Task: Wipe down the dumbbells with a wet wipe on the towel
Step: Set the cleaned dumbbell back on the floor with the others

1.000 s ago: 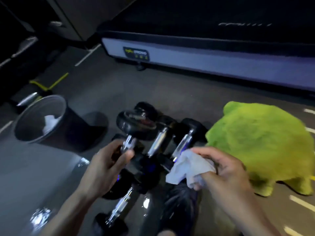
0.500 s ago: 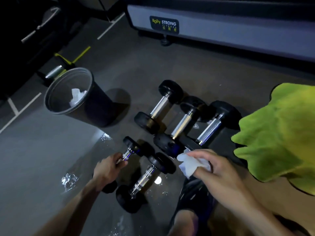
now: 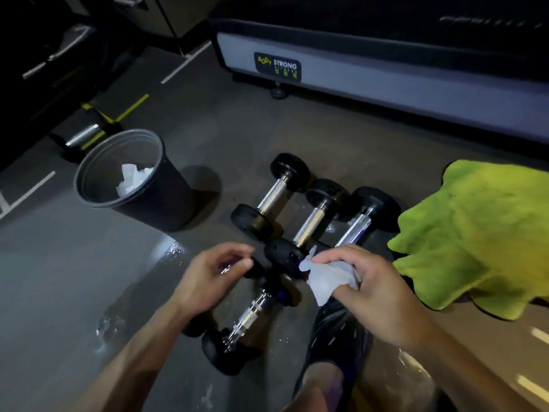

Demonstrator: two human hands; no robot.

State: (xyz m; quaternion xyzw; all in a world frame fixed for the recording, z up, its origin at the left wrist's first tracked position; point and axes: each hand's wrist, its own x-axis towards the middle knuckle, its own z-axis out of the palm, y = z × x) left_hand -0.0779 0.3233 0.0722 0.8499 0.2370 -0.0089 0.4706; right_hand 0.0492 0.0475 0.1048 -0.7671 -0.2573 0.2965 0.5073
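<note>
Three black dumbbells with chrome handles lie side by side on the dark floor: one [image 3: 273,197], a second [image 3: 313,223] and a third [image 3: 356,230]. Nearer to me lies a small dumbbell [image 3: 246,318] with a ribbed chrome handle. Another small dumbbell [image 3: 258,270] sits mostly under my left hand [image 3: 211,275], whose fingers curl round its handle; only a glint of chrome shows there. My right hand [image 3: 374,292] pinches a crumpled white wet wipe [image 3: 326,278] just in front of the middle dumbbell's near end. The bright green towel [image 3: 475,233] lies on the floor to the right, with nothing on it.
A black bin [image 3: 166,200] with used white wipes inside stands at the left. A treadmill base [image 3: 386,72] runs along the back. My dark shoe [image 3: 335,334] is under my right wrist. Wet patches [image 3: 104,325] shine on the floor.
The dumbbell that my left hand held up a second ago is down in the row. My left hand then took the small dumbbell's handle. My right hand has kept the wipe throughout.
</note>
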